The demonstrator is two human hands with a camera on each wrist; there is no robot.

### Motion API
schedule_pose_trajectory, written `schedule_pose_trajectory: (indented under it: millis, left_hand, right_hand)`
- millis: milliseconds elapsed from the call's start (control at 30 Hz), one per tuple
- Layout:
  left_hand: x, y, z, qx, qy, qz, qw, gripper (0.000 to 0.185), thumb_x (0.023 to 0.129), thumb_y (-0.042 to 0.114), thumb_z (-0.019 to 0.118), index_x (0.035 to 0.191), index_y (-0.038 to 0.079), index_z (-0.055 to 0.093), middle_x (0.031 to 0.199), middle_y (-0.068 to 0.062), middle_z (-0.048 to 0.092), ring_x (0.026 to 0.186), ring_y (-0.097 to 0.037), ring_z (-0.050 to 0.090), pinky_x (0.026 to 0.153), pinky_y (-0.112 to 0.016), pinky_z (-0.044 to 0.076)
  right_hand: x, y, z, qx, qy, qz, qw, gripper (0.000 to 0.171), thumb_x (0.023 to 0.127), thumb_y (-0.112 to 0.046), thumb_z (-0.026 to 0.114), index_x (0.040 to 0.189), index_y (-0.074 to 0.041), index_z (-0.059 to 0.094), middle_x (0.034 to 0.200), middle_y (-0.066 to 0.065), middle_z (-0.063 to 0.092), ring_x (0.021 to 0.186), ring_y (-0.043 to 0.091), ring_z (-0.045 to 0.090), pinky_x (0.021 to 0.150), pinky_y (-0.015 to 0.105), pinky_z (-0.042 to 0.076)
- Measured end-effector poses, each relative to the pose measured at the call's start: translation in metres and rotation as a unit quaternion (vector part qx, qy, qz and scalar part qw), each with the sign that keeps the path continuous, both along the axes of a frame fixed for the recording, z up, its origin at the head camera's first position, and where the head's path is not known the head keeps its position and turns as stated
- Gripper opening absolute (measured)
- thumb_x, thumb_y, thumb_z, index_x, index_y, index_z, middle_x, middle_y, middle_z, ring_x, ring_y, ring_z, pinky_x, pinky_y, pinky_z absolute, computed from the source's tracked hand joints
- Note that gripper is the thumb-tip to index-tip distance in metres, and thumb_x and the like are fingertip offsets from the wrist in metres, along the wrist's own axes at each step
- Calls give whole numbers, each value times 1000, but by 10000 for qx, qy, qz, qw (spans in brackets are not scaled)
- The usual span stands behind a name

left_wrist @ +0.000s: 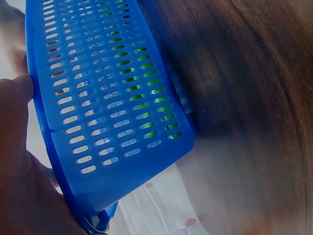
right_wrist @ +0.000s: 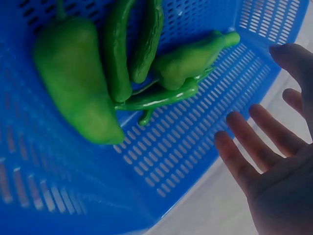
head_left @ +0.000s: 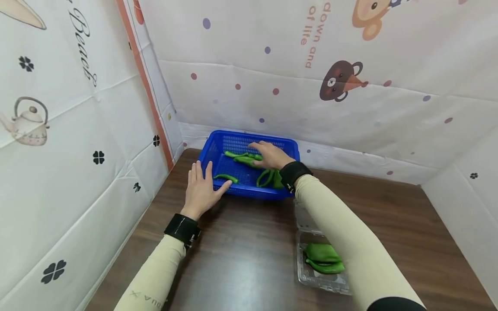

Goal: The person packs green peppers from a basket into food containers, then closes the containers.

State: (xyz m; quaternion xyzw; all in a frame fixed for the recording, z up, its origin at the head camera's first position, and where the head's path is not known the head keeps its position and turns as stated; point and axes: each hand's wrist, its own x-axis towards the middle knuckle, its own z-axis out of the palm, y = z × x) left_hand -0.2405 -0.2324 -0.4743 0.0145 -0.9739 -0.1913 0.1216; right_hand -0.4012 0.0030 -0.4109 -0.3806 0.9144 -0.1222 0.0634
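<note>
Peppers [right_wrist: 122, 73] fill the right wrist view, lying in the blue basket [head_left: 212, 151] at the table's [head_left: 241, 259] far edge; the head view alone shows a clear tray [head_left: 311, 278] of peppers near the front edge. Right hand [head_left: 272, 156] hovers spread above them, left hand [head_left: 200, 190] flat against the basket's left wall. Wall cloth reads "down and of life".

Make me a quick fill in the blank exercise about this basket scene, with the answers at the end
1. The green peppers lie inside a basket coloured ____.
2. The left hand rests against the basket's ____ wall.
3. The right hand reaches over the basket with its fingers ____.
4. Two more peppers lie in a clear plastic ____ near the right forearm.

Missing words: blue; outer; open; container
</note>
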Motion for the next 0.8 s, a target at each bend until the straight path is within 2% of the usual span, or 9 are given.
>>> schedule_pose_trajectory:
  millis: [133,333,533,800]
  left_hand:
    - [-5,0,1,-10,95,-66,9999,101,94,72,53,161,2,27,164,-35,15,154,-49,7,124,-60,9]
    - [1,-4,-2,-29,10,-15,10000,102,93,73,53,161,2,27,163,-35,18,154,-49,10,124,-60,11]
    - [3,-2,-4,21,-5,-32,10000,103,93,73,54,161,1,26,163,-36,18,154,-49,12,124,-59,11]
    - [-2,-3,-3,55,92,23,9999,104,91,75,55,161,3,27,164,-33,18,154,-47,10,124,-59,11]
  right_hand:
    - [-10,-11,0,170,-42,-145,9997,59,99,-25,70,153,-16,47,151,17,49,139,36,47,110,53,43]
    - [-13,-27,-11,312,-311,2,9990,56,100,-21,69,151,-10,50,151,17,51,142,35,45,115,52,39]
    - [-19,-32,-27,510,-397,13,9979,55,100,-19,69,150,-7,52,149,17,53,139,35,48,112,51,42]
    - [-31,-38,-31,967,-462,-232,9940,55,99,-19,71,149,-8,53,144,16,58,132,32,54,109,49,45]
